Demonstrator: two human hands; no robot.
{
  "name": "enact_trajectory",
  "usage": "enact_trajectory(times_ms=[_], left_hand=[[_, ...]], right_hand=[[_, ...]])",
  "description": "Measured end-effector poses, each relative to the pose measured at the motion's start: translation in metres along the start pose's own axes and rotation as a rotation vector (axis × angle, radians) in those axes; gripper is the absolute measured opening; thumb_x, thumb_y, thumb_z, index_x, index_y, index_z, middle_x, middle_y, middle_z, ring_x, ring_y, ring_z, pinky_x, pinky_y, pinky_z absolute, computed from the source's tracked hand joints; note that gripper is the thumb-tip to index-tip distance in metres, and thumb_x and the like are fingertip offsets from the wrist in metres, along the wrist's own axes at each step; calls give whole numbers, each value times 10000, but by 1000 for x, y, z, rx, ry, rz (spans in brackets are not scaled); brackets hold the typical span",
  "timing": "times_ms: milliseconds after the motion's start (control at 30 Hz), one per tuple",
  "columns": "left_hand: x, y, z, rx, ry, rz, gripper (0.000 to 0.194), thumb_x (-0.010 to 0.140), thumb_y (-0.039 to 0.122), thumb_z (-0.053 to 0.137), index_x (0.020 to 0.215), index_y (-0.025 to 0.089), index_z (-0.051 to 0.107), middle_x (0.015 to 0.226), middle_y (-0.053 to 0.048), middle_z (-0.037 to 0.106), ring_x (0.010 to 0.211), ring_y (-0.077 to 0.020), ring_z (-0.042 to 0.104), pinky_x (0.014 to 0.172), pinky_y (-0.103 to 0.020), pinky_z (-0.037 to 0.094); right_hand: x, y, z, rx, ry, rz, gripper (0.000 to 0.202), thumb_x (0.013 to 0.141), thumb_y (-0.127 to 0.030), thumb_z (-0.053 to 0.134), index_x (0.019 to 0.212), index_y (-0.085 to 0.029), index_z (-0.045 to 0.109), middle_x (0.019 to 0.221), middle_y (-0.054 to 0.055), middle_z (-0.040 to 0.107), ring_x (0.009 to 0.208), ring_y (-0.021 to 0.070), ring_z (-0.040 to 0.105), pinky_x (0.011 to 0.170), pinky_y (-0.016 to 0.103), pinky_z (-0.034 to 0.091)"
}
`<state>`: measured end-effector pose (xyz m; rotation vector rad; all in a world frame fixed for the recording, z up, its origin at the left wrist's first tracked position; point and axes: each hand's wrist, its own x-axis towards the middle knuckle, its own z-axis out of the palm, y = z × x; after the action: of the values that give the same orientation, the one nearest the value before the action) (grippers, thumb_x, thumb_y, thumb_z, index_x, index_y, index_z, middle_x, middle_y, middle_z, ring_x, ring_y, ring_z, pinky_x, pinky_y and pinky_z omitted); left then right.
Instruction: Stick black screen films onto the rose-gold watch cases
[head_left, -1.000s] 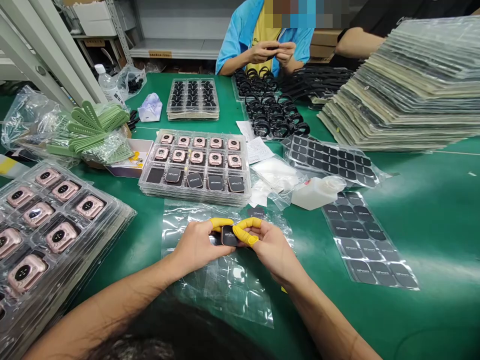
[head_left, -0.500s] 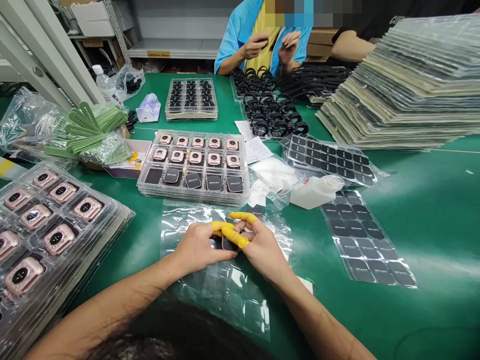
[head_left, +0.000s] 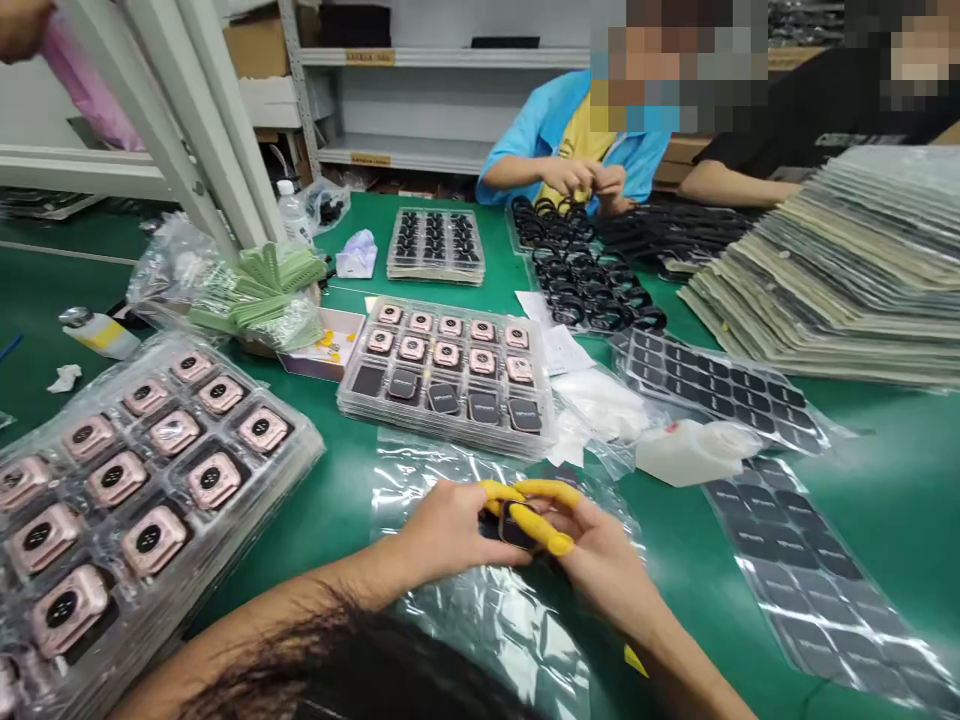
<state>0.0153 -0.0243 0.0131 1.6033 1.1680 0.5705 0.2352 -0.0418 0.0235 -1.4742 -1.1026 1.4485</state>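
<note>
head view: a square smartwatch case (head_left: 516,531) sits between the two bare hands, low above a clear plastic sheet (head_left: 491,625), its dark face turned up and tilted, a thin coppery rim at its left edge. being nearly square and partly covered, it shows no clear long axis.

the left hand (head_left: 454,530) comes from the left, thumb along the near side and yellow-cotted index finger along the far side, closed around the case with little gap. the right hand (head_left: 609,560) lies on the opposite side, its yellow-cotted thumb slanting left across the face and its cotted index finger stretched past the far edge. its other fingers curl behind, so whether it grips from beneath cannot be told. neither hand is clearly nearer; both meet at the case.

straight beyond the hands, well apart from them, is a clear compartment tray (head_left: 442,436) of pink and dark watch cases; to the right lies a sheet of dark square films (head_left: 806,555).
</note>
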Motion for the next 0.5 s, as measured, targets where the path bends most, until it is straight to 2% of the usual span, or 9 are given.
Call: enact_trajectory(times_ms=[33,67,133,167,267,333,400,500], left_hand=[[2,-3,1,-77,-40,-17,736,641,452,1129,1335,314,926,1218,-93,979,1185,-400,930,1102,-460,733],[4,-5,2,-141,-65,-22,753,663,424,1116,1381,327,909,1285,-96,970,1227,-397,922,1145,-461,720],[7,-8,3,-147,-49,-48,563,822,431,1002,1374,369,910,1324,-98,961,1249,-405,916,1170,-509,709],[7,-9,4,-117,-31,-47,504,861,421,955,1362,392,913,1321,-97,960,1273,-414,908,1174,-528,704],[6,-10,5,-44,-12,-28,443,887,402,881,1326,445,919,1290,-110,960,1286,-439,898,1129,-555,716],[6,-10,5,-27,-1,-22,379,870,403,869,1241,442,933,1258,-139,958,1276,-459,896,1071,-566,722],[6,-10,6,-22,8,-12,255,863,409,856,1106,420,931,1213,-167,957,1261,-475,897,1012,-572,716],[7,-11,6,-39,-2,18,71,853,390,836,911,388,878,1140,-188,955,1206,-480,909,932,-569,702]], right_hand=[[3,-5,-1,2,58,-13,640,581,-698,1151,1008,-310,873,917,76,839,809,332,807,799,510,721],[8,-12,-1,-2,116,-41,652,597,-747,1127,1002,-303,875,940,85,849,819,336,814,818,526,731],[23,-33,11,-40,163,-125,653,641,-769,1100,1033,-293,884,1000,90,862,841,327,823,836,518,740],[34,-46,24,-70,137,-174,633,666,-742,1099,1055,-289,891,1022,88,865,857,318,826,838,499,740],[74,-87,83,-165,-66,-330,471,810,-652,1031,1051,-272,894,1011,79,873,900,295,824,835,444,720],[102,-108,128,-365,-152,-405,311,962,-563,915,1020,-259,885,1003,68,879,916,278,827,881,429,700],[125,-122,165,-698,-162,-458,182,1032,-439,872,1028,-259,900,1069,75,883,1027,287,839,983,422,674],[148,-132,193,-997,-70,-462,171,1073,-352,842,1147,-224,928,1351,166,828,1262,361,810,1104,454,625]])
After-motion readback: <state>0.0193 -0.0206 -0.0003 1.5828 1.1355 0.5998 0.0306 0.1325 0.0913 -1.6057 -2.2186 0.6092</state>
